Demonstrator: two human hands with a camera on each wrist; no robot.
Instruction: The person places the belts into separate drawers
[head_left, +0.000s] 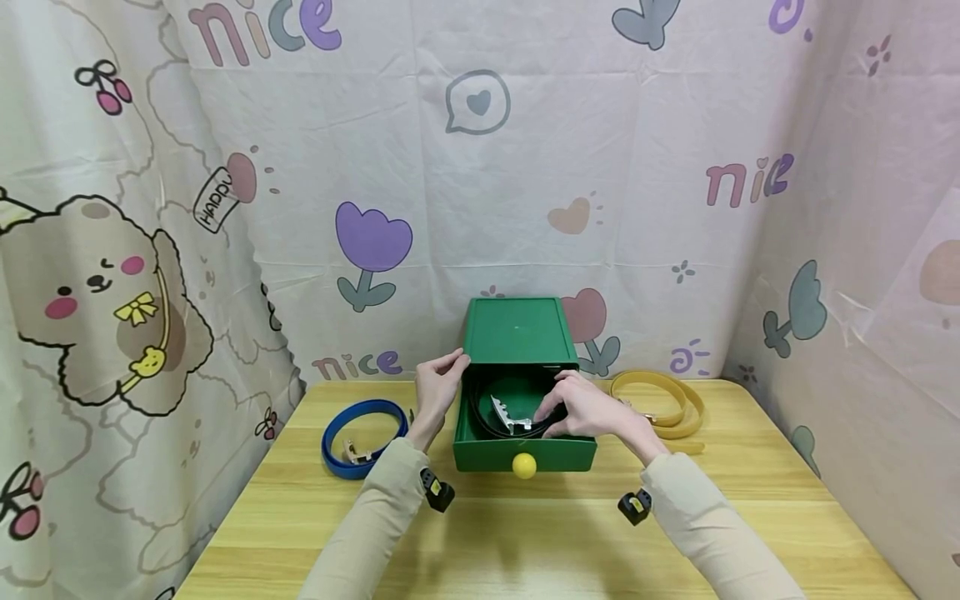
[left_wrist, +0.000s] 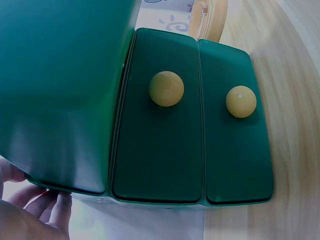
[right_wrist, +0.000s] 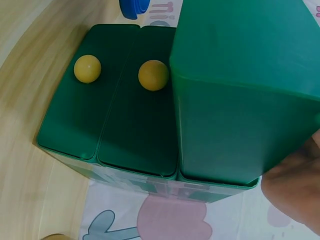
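While the right hand (head_left: 588, 410) pinches the black belt (head_left: 480, 419) between thumb and fingers, that belt lies coiled inside the pulled-out top drawer (head_left: 483, 457) of the green cabinet (head_left: 517, 329), its silver buckle (head_left: 513, 421) near the middle. The left hand (head_left: 437, 392), fingers extended rather than clenched, touches the cabinet at its near left upper corner. On the table (head_left: 525, 537), a blue belt (head_left: 345, 471) lies to the left and a yellow belt (head_left: 694, 417) (its loose end pointing right) to the right.
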